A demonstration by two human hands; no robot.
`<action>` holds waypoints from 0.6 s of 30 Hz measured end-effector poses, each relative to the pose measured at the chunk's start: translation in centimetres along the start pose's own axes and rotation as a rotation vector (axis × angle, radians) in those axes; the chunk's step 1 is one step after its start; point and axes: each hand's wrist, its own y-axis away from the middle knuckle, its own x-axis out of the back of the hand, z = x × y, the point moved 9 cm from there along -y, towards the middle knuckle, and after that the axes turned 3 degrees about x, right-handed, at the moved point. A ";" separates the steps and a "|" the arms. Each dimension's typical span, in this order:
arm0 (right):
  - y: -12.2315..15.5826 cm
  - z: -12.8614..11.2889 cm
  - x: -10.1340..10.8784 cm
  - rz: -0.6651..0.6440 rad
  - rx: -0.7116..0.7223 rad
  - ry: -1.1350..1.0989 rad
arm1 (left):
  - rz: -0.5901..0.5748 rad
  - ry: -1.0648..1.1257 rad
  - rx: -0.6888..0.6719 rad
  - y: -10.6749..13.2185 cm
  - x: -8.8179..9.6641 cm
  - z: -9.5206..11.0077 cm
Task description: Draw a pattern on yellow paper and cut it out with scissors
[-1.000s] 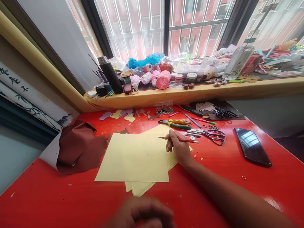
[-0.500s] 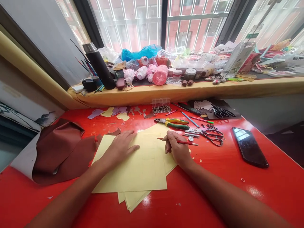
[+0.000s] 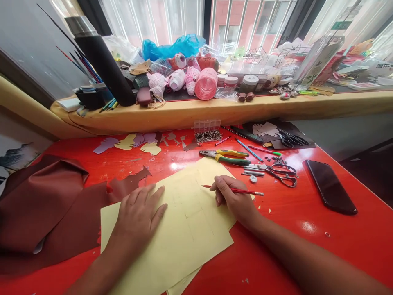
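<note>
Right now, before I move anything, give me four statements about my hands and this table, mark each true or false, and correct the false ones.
The right hand holds a red pencil. True.

The left hand grips the green-and-yellow-handled pliers. False: it lies flat on the yellow paper, and the pliers are not held.

The metal scissors lie to the right of the pliers. True.

The brown leather-like sheet hangs on the window bars. False: it lies on the red table, left of the yellow paper.
</note>
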 end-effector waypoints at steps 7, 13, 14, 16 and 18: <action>-0.1 -0.2 -0.9 -0.052 -0.028 0.072 | 0.021 0.030 0.000 0.2 -0.1 0.1; -0.2 0.0 -1.3 -0.062 -0.054 0.093 | 0.046 0.010 -0.026 0.3 -0.1 0.2; -0.3 0.0 -1.3 -0.065 -0.057 0.097 | 0.046 0.008 -0.025 0.3 -0.1 0.2; -0.3 0.0 -1.5 -0.069 -0.060 0.113 | 0.039 0.010 -0.017 0.3 -0.2 0.1; -0.3 0.0 -1.5 -0.073 -0.065 0.142 | 0.033 0.019 -0.011 0.3 -0.3 0.1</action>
